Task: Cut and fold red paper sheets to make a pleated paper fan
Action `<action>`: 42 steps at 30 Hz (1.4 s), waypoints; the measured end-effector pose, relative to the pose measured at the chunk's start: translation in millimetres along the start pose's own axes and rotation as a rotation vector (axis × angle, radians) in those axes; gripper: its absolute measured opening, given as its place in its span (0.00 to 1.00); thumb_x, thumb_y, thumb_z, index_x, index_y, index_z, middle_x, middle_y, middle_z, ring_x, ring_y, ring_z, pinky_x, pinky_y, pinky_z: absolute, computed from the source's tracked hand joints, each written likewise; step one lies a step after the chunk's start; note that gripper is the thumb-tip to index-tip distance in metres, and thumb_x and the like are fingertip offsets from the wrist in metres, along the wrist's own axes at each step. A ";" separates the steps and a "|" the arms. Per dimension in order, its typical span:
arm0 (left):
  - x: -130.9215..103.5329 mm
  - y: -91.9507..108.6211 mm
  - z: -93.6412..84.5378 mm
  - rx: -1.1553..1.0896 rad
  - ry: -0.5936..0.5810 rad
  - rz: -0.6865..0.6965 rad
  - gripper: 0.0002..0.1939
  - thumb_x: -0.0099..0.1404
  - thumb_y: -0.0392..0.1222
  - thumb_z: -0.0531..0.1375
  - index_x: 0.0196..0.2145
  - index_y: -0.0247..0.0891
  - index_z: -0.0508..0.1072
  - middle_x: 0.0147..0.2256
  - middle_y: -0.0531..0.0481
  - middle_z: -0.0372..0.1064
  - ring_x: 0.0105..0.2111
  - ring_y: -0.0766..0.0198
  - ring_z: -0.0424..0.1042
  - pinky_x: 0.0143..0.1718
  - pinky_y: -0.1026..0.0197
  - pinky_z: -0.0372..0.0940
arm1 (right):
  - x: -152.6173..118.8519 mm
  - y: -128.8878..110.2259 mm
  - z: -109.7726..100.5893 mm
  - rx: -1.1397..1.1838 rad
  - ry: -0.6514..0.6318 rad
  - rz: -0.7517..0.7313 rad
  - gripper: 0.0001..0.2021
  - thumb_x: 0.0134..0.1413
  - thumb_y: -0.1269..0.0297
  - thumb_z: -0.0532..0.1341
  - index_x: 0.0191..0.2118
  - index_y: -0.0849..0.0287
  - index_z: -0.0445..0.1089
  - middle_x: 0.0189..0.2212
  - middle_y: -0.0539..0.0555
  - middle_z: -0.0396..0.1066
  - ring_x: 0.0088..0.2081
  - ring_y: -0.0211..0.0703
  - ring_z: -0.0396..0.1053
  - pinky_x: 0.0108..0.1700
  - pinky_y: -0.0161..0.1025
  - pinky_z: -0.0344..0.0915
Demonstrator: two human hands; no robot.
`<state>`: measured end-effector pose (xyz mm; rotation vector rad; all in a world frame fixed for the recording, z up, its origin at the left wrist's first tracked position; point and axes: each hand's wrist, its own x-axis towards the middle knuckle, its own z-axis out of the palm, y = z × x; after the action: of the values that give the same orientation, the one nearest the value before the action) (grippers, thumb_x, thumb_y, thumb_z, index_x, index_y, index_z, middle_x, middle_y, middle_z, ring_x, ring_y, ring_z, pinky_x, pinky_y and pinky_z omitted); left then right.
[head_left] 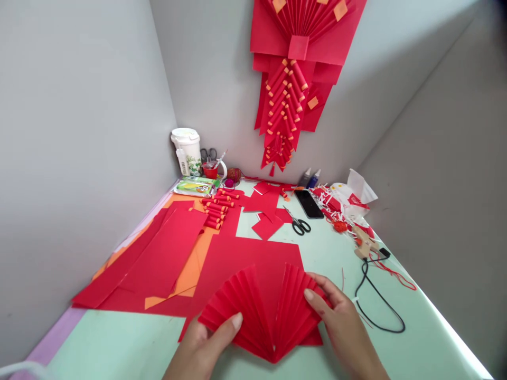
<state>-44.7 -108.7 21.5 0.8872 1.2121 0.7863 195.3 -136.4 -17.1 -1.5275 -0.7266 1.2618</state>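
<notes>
Between my two hands a pleated red paper fan (243, 295) is spread out, its folds meeting at a point low in the middle and a gap dividing its two halves at the top. My left hand (214, 340) grips the left half, thumb on top and the other fingers underneath. On the right half, my right hand (336, 311) pinches the outer pleats between thumb and fingers. Beneath the fan lies a large flat sheet of red paper (253, 253) on the pale green table.
Red sheets (158, 253) over orange paper lie left, near small red paper rolls (216, 211). Black-handled scissors (301, 226), a phone (309, 204), paper scraps (328, 200) and a glue gun (365, 244) with a looped cord are on the right. A red paper decoration (285, 100) hangs on the wall.
</notes>
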 end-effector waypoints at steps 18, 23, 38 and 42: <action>20.6 -1.8 13.4 -0.383 -0.043 -0.054 0.18 0.57 0.43 0.68 0.45 0.36 0.78 0.39 0.44 0.80 0.42 0.50 0.76 0.44 0.52 0.69 | 21.6 -37.9 32.9 -0.369 -0.537 -0.116 0.11 0.57 0.61 0.62 0.45 0.56 0.72 0.38 0.52 0.75 0.40 0.47 0.71 0.44 0.42 0.66; 23.6 3.7 14.4 -0.359 -0.040 -0.065 0.20 0.58 0.44 0.68 0.47 0.36 0.77 0.41 0.42 0.79 0.42 0.50 0.76 0.42 0.53 0.70 | 29.4 -49.0 39.8 -0.356 -0.625 -0.171 0.08 0.59 0.64 0.61 0.44 0.55 0.70 0.40 0.51 0.74 0.43 0.47 0.71 0.46 0.42 0.66; 36.1 2.2 20.8 -0.338 0.015 -0.107 0.17 0.53 0.48 0.70 0.38 0.35 0.78 0.36 0.41 0.79 0.37 0.49 0.77 0.39 0.52 0.70 | 42.0 -35.9 47.3 -0.241 -0.732 -0.164 0.14 0.62 0.65 0.59 0.53 0.53 0.69 0.42 0.50 0.74 0.44 0.45 0.71 0.48 0.42 0.66; 40.3 -4.0 21.5 -0.257 0.050 -0.125 0.17 0.51 0.49 0.70 0.35 0.34 0.78 0.33 0.41 0.79 0.34 0.49 0.77 0.37 0.52 0.71 | 43.6 -34.9 44.0 -0.259 -0.713 -0.162 0.15 0.62 0.64 0.59 0.53 0.53 0.69 0.42 0.51 0.74 0.43 0.44 0.71 0.46 0.41 0.67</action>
<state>-16.0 -78.1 2.9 0.5795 1.1680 0.8445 170.4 -72.3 0.9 -1.1610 -1.4872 1.6442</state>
